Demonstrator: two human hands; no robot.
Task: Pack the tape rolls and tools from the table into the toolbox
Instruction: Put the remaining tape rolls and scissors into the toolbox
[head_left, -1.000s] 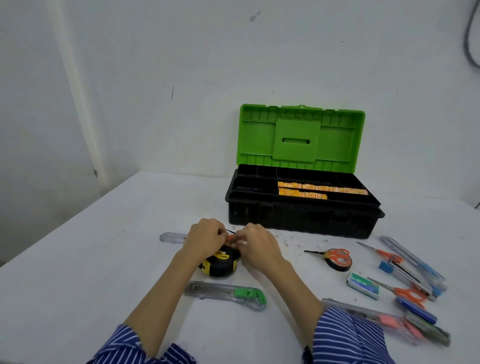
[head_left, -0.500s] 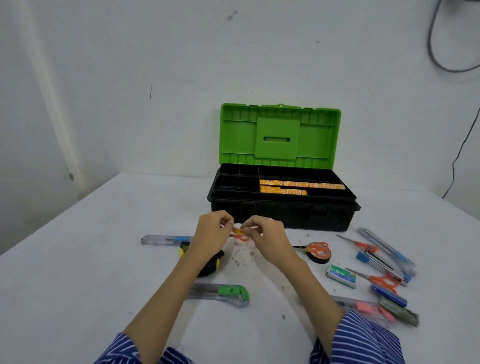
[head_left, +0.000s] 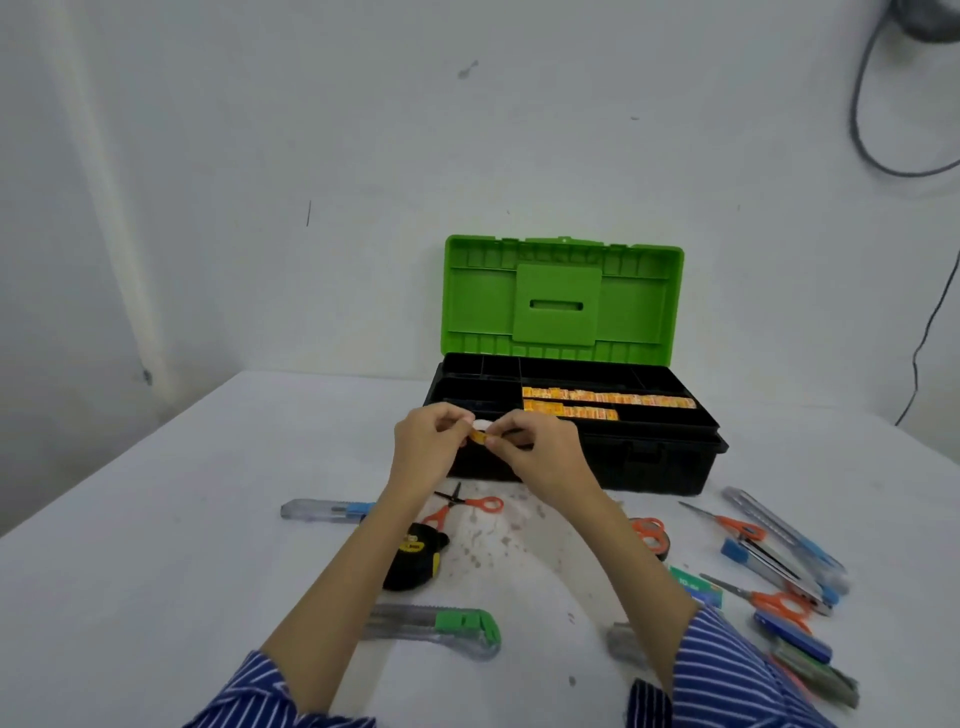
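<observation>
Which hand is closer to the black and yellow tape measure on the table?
Left. The left hand is raised above the black and yellow tape measure; the right hand is farther right, before the toolbox.

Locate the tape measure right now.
Head view: the tape measure lies on the table, partly under the left forearm, between small scissors and green cutter.

One toolbox (head_left: 571, 447), four orange-handled scissors (head_left: 467, 506), one tape measure (head_left: 415, 558), one black tape roll (head_left: 657, 543), several utility knives (head_left: 441, 629).
</observation>
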